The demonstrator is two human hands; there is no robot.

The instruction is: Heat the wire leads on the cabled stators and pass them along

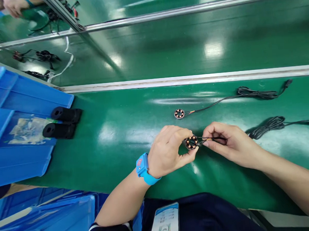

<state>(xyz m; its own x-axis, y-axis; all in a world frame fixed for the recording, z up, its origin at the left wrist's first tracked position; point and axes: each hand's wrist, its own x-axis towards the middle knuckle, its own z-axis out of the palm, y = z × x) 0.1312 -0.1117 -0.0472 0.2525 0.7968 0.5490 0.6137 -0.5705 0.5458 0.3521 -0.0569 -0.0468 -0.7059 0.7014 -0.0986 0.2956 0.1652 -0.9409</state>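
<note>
Between the thumb and fingers of my left hand (pixel 169 147) is a small round motor stator (pixel 191 142) with copper windings, gripped by its rim. My right hand (pixel 231 144) pinches the thin black and orange wires (pixel 209 139) just to the right of the stator. From behind that hand the black cable runs to a coiled bundle (pixel 269 126) with a plug at its far right end. Farther back lies a second stator (pixel 179 114), joined by its lead to another coiled black cable (pixel 259 93) on the green mat.
Blue bins (pixel 24 88) stand at the left, with two black cylindrical parts (pixel 63 122) beside them. A white ledge (pixel 183 80) crosses behind the green bench (pixel 107 163). More cables (pixel 44 56) lie beyond it, and another person's hand (pixel 15 7) shows at the top left.
</note>
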